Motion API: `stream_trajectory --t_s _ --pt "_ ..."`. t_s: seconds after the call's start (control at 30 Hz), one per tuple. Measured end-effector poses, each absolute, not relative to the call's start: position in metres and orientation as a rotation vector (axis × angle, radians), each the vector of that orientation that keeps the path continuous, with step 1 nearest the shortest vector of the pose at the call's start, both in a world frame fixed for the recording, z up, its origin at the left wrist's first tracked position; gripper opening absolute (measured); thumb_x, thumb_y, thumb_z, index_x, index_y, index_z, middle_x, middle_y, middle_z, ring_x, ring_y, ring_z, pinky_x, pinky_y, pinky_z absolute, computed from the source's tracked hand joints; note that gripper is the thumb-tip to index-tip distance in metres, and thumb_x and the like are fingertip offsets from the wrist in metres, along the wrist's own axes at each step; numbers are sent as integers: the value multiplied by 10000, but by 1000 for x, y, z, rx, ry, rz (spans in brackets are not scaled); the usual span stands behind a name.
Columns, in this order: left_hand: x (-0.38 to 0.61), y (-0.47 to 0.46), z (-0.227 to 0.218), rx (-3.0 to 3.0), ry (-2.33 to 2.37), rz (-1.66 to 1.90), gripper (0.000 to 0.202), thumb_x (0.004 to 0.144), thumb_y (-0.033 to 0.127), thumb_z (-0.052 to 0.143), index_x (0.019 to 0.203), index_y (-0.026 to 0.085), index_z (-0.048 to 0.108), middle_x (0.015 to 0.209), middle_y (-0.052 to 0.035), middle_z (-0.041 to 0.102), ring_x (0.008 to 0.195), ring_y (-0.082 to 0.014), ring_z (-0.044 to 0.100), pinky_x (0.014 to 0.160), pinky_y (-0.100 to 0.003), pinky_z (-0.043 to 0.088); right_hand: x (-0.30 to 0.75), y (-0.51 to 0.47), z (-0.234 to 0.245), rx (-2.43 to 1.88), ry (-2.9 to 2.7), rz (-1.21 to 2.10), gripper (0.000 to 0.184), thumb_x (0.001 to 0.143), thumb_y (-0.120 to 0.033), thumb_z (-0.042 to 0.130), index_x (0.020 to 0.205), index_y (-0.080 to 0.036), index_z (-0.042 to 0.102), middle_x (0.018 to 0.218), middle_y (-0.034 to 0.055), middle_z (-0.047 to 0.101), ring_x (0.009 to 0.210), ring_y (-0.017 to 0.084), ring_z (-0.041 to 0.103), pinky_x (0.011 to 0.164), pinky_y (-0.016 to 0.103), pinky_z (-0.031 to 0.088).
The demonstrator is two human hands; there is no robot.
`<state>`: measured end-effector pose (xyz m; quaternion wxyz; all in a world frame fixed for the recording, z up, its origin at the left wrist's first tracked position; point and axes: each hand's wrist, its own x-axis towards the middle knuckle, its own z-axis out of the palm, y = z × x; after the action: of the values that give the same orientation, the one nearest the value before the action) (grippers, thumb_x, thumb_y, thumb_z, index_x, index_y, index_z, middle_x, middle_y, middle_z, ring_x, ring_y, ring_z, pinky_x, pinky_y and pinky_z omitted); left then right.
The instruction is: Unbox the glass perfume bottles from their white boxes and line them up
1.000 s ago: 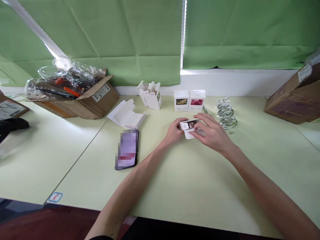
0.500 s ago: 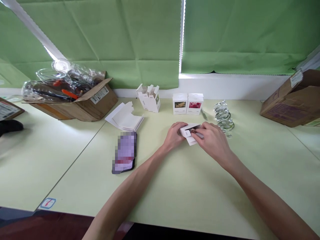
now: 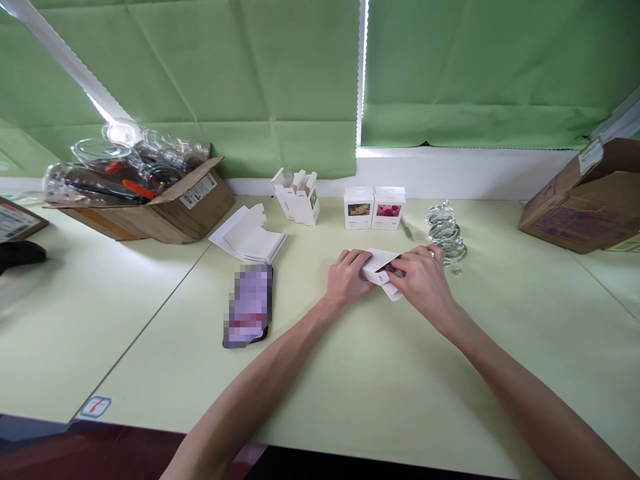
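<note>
Box [image 3: 381,260] between left hand [image 3: 347,279] and right hand [image 3: 425,283]

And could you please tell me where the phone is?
In the head view, the phone lies on the table, left of the left hand, just below the folded white card.

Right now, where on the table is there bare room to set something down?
Between the left forearm and right forearm, and between the clear ornament and the rightmost cardboard box. Crowded around the right hand and opened box: picture boxes, pen and ornament beyond.
</note>
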<state>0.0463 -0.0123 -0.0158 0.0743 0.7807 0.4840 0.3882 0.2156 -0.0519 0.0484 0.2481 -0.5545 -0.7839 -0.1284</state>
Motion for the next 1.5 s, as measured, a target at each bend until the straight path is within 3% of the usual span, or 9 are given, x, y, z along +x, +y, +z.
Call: stream_trajectory --t_s 0.2,0.33,0.47,0.77,1.17,1.5 --pt "47 -12 -15 2298 1494 1185 282 777 247 684 1059 241 700 1072 -68 744 958 -253 628 668 -332 474 215 -54 51 -1336 -2284 -460 267 950 -199 543 758 -201 728 746 75 685 752 217 556 697 362 375" --pt "46 -13 -15 2315 1475 1166 308 770 245 687 1078 244 697 1092 -67 737 979 -252 623 670 -325 477 210 -58 49 -1473 -2216 -394 185 929 -238 593 812 -201 731 795 77 690 758 207 601 566 320 349" --pt "47 -14 -15 2353 1448 1142 352 750 206 684 1100 245 699 1119 -74 736 998 -270 618 632 -332 460 204 -61 45 -1675 -2106 -289 197 892 -283 639 717 -228 712 727 70 691 651 203 597 492 316 277" --pt "49 -17 -16 2377 1454 1103 435 713 175 685 1144 237 693 1151 -89 728 1007 -289 616 640 -337 464 206 -51 36 -1665 -1976 -144 257 868 -247 604 629 -214 693 682 46 622 670 189 543 678 339 330" --pt "48 -16 -16 2538 1517 1125 393 734 211 675 1127 220 690 1108 -58 750 954 -245 649 590 -313 472 205 -46 31 -1602 -1891 20 250 796 -250 648 557 -190 610 633 11 528 666 167 490 695 311 332" --pt "43 -12 -15 2631 1547 1105 331 802 262 677 1131 237 695 1094 -44 753 959 -216 664 603 -290 487 207 -50 54 -1672 -1884 48 255 787 -293 632 554 -188 638 630 26 581 648 160 508 613 285 320"
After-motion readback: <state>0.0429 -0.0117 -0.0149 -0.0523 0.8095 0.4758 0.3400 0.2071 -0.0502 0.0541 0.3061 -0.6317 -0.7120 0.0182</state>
